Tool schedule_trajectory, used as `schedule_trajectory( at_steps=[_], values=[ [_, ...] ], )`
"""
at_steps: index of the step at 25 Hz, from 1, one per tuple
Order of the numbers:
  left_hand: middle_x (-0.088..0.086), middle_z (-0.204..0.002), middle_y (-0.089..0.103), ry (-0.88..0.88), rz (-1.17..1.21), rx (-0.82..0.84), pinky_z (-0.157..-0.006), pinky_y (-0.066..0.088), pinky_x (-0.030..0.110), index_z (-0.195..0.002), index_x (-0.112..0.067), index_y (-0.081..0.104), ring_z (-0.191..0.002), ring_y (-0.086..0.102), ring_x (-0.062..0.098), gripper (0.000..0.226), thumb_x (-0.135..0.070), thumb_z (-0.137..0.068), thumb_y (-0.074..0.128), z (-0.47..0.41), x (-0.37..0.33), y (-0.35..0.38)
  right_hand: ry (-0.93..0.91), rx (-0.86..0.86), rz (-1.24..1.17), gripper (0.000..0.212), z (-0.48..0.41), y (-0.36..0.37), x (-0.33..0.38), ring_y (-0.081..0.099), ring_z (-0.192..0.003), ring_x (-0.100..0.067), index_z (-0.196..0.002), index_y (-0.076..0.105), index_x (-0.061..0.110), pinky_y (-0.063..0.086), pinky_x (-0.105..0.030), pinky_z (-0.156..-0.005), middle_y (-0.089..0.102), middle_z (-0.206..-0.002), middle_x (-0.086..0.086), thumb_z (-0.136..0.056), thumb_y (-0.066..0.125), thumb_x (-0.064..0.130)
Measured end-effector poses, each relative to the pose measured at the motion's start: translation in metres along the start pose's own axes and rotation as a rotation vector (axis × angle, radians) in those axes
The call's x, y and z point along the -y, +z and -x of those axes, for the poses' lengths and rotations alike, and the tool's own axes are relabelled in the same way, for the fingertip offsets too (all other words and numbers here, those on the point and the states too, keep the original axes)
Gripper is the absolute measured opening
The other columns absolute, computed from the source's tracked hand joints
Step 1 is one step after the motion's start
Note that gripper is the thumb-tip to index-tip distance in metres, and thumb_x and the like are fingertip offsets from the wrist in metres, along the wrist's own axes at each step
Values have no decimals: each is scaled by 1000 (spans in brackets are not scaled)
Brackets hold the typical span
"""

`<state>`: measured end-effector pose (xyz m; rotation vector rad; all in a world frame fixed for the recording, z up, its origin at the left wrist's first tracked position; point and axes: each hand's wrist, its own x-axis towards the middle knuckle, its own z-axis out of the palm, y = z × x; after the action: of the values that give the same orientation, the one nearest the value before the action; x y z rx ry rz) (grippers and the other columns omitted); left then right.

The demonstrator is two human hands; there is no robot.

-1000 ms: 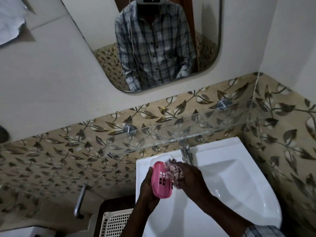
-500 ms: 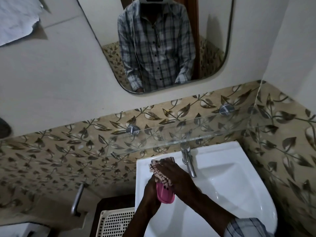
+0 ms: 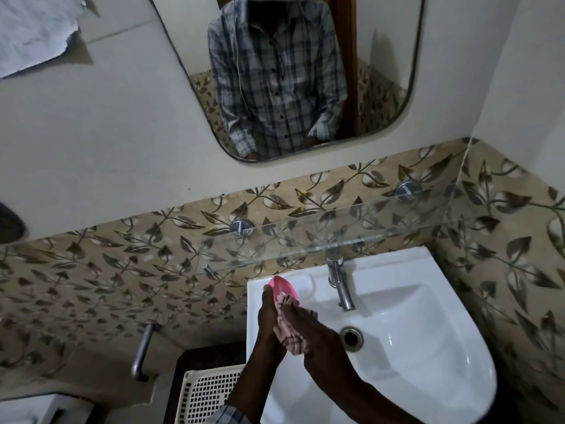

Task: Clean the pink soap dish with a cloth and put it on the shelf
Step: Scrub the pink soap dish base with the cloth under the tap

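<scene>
Two hands meet low over the left edge of the white sink (image 3: 428,347). The left hand (image 3: 269,313) grips the pink soap dish (image 3: 284,287) from behind, holding it up on edge with its tip poking above the fingers. The right hand (image 3: 318,335) lies against the dish's face, fingers fairly straight, pressing the checked cloth (image 3: 290,335) onto it. Wiping looks under way, not finished. Beyond the tap (image 3: 339,283), the glass shelf (image 3: 351,221) carries no dish yet, so placing it remains.

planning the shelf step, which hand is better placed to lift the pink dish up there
Probably left. The left hand holds the pink soap dish below the glass shelf; the right hand presses the cloth.
</scene>
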<state>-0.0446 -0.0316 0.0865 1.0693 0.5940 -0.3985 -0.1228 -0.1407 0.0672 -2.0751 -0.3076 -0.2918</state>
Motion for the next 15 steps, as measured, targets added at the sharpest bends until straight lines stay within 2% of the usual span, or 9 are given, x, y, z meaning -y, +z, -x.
schedule_trajectory(
  at_steps=[2,3,6,8,10,11,12,13,15],
  values=[
    [25,-94,59,-79,101,49,-68,56,41,-133,4,52,-79,59,36,75,-61,-96,41,-4,-12,-5,-56,97,28,71,13,-11,-19,42,-138,-6,-142,49,28,39,-24,-112,45,-150,8,-84,44,-12],
    [25,-98,59,-79,135,80,-73,54,44,-139,2,47,-83,58,36,74,-59,-98,39,-4,-16,-8,42,134,-57,63,11,-22,-25,41,-138,-5,-141,50,31,39,-30,-114,46,-149,10,-91,44,-8],
    [24,-107,59,-101,159,165,-82,47,46,-147,-2,41,-91,58,36,72,-55,-100,38,-6,-12,-9,244,-64,-303,56,-20,-42,-28,52,-131,-10,-138,55,17,46,-35,-108,56,-142,1,-91,48,-13],
    [23,-111,60,-90,168,198,-87,47,45,-148,1,39,-95,59,34,75,-56,-99,37,-5,-6,-3,223,-106,-340,57,-34,-38,-15,61,-122,-14,-138,54,9,53,-30,-100,62,-135,-7,-86,56,-14],
    [28,-118,61,-69,168,145,-89,49,48,-145,2,42,-98,61,38,74,-56,-99,38,-9,-4,4,230,-39,-237,55,-25,-21,-11,65,-109,-14,-136,57,11,52,-14,-91,68,-124,-11,-85,56,-9],
    [30,-119,60,-50,149,82,-84,53,48,-143,1,44,-95,62,39,72,-56,-99,40,-12,-4,4,247,-10,-225,52,-16,-14,-11,64,-105,-15,-132,59,12,47,-3,-86,70,-119,-12,-86,54,-10],
    [30,-118,59,-18,143,23,-77,56,47,-141,-1,45,-91,63,39,68,-55,-99,41,-14,-4,1,289,13,-247,52,-8,-10,-11,64,-103,-17,-128,63,16,45,0,-83,71,-114,-10,-86,51,-12],
    [28,-114,60,30,135,-21,-71,58,44,-139,-2,45,-87,63,37,66,-54,-99,42,-15,-3,-3,350,23,-356,56,-3,-7,-13,68,-98,-19,-125,66,20,48,-5,-83,74,-109,-8,-86,48,-16],
    [24,-108,63,140,29,-54,-76,56,42,-139,-3,47,-86,63,33,64,-53,-100,40,-14,-1,-8,515,-23,-675,58,-2,-10,-15,73,-89,-26,-119,71,26,59,-28,-76,77,-97,-4,-90,44,-16]
  ],
)
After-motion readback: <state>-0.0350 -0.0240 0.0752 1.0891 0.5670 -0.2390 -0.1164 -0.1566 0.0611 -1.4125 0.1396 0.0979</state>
